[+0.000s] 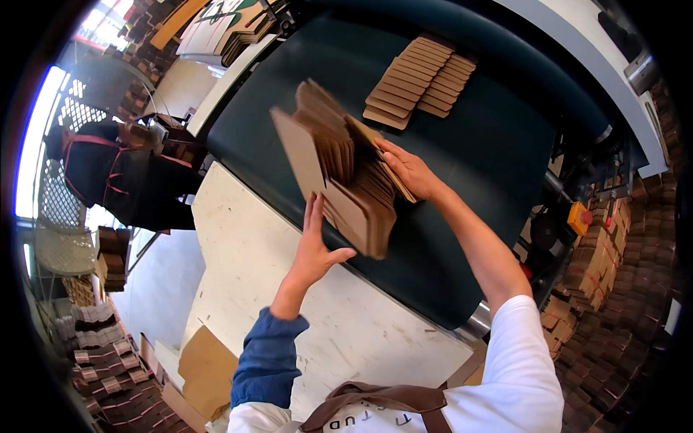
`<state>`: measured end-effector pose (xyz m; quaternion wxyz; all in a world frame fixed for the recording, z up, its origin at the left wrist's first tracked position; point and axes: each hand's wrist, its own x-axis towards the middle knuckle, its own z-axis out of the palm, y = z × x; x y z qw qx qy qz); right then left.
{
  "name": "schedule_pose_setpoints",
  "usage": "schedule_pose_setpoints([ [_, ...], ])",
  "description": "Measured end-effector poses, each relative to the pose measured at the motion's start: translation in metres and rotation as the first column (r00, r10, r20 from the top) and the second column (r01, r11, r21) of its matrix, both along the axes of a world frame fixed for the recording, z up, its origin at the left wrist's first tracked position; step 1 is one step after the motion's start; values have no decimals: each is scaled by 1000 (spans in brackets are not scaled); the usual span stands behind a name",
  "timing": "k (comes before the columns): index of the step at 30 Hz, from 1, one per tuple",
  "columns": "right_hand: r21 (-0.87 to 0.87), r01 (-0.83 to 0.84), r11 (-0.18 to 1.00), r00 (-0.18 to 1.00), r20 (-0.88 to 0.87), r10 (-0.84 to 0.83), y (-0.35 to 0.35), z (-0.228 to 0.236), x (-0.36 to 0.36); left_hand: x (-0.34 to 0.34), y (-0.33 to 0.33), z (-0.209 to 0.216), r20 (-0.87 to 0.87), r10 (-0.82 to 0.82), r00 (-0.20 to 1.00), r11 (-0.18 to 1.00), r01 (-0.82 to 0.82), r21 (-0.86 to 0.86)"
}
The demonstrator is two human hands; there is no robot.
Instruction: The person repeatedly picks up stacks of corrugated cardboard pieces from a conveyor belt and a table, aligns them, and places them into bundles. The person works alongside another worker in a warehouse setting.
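A thick stack of brown cardboard pieces (348,206) stands on edge over the dark green conveyor belt (476,187), its sheets partly fanned and blurred. A slot shows in the front sheet. My left hand (315,245) presses its straight fingers on the near face of the stack, with the thumb spread apart. My right hand (411,172) grips the opposite side, fingers on the outer sheets, so the stack is held between both hands. Whether its lower edge touches the belt, I cannot tell. Farther up the belt, overlapping cardboard pieces (410,79) lie in two rows.
A scuffed white tabletop (289,317) borders the belt's near side. A person in dark clothes (108,173) is at the left. At the right are the machine's frame and an orange box with a red button (580,218). Cardboard bundles (599,263) are piled at the right and lower left.
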<state>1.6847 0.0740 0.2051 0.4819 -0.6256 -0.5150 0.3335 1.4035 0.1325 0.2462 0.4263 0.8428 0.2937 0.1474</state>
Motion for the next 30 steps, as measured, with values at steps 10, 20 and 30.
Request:
schedule_pose_setpoints([
  [10,-191,-13,982,985,-171,-20,-32,111,-163,-133,-34,57,173,171,970,962,-126,-243],
  [20,-537,-402,741,916,-247,317,-163,152,-397,-403,-220,94,36,395,918,717,-284,-637],
  [30,-601,-416,682,905,-196,379,-211,120,-470,-461,-236,64,-157,315,936,689,-339,-640],
])
